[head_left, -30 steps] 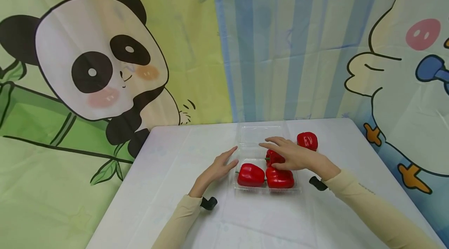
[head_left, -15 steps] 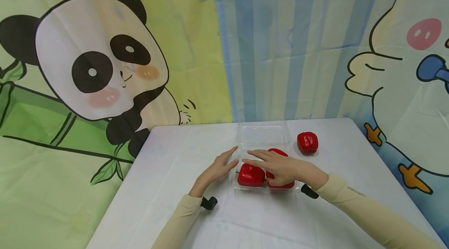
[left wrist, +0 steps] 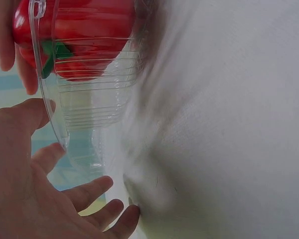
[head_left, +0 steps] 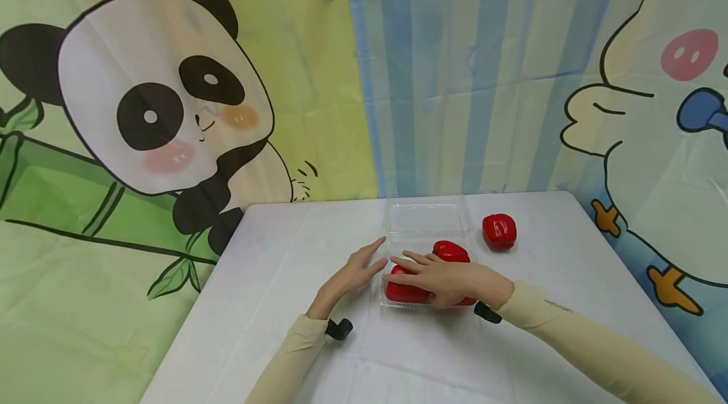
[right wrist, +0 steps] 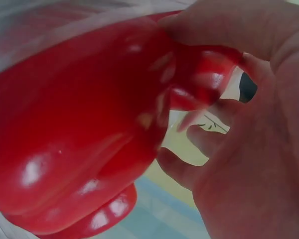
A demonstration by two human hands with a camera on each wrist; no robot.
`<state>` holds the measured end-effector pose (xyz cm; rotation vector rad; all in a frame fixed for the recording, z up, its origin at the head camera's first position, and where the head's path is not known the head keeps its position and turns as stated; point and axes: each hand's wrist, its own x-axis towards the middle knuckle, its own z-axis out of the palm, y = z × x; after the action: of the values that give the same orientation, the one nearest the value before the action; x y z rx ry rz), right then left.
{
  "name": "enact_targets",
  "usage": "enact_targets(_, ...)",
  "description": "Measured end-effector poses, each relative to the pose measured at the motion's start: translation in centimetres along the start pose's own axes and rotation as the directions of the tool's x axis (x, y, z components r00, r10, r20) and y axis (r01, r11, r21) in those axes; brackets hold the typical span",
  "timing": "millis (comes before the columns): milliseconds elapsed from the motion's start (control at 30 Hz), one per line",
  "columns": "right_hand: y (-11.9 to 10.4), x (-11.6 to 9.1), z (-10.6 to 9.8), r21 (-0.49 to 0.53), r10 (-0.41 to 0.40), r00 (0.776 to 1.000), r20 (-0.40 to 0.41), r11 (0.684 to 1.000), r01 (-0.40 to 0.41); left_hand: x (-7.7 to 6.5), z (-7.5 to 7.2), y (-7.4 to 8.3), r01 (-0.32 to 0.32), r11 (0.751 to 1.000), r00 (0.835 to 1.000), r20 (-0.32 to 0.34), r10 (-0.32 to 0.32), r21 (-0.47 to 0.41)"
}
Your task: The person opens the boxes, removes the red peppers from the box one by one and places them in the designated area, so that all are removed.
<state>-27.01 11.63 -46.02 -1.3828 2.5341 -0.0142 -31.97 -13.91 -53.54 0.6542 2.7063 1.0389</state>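
A clear plastic box (left wrist: 92, 107) with its hinged lid (head_left: 426, 219) laid back holds red bell peppers. My left hand (head_left: 352, 274) stays at the box's left side, thumb and forefinger tips right at the rim, fingers loosely spread. Over the front of the box, my right hand (head_left: 455, 279) reaches leftward with extended fingers above the front-left bell pepper (head_left: 402, 294). Its thumb touches the front-right bell pepper (right wrist: 74, 124), mostly hidden under the hand in the head view. Behind sits another bell pepper (head_left: 452, 251).
One more red bell pepper (head_left: 499, 231) lies on the white-covered table (head_left: 318, 227), right of the lid. A printed curtain (head_left: 432, 75) hangs behind the table's back edge. A dark wrist camera (head_left: 339, 329) sits on the left wrist.
My right hand has moved left and forward toward me, from the back-right bell pepper across to the front ones. The back pepper now shows more. The left hand has stayed in place.
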Motion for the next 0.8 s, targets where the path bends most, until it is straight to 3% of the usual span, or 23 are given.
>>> enact_targets(600, -0.4, 1.7, 0.7, -0.082, 0.07, 0.997, 0.038, 0.994, -0.067, -0.1, -0.1, -0.1, -0.036, 0.999, 0.999, 0.003, 0.036, -0.014)
enact_targets(800, -0.5, 1.9, 0.9, -0.093, 0.085, 0.996, 0.021, 0.992, -0.083, -0.3, -0.2, 0.2, -0.021, 1.0, 1.0, 0.002, 0.021, -0.016)
